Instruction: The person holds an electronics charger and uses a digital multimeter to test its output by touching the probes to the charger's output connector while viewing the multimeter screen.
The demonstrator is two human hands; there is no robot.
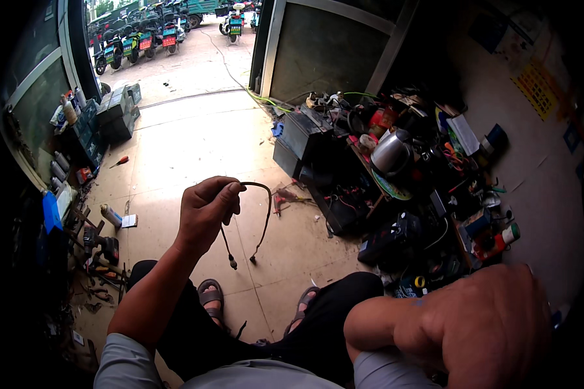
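Note:
My left hand [207,211] is raised over the tiled floor in front of my knees. Thumb and fingers pinch a short dark cable [270,204] near its middle. The cable arches to the right, and both ends hang down, each with a small connector. My right hand [493,318] is large and close in the lower right, with the forearm bent up beside it. Its back shows, but its fingers are hidden or blurred, so I cannot see whether it holds anything.
A cordless drill [100,243], a spray can [110,215] and scattered hand tools lie at left. On the right, a cluttered bench holds a metal kettle [389,152]; dark batteries [298,139] stand beside it. Red-handled pliers [282,200] lie on the floor. Scooters [169,35] are parked outside the doorway.

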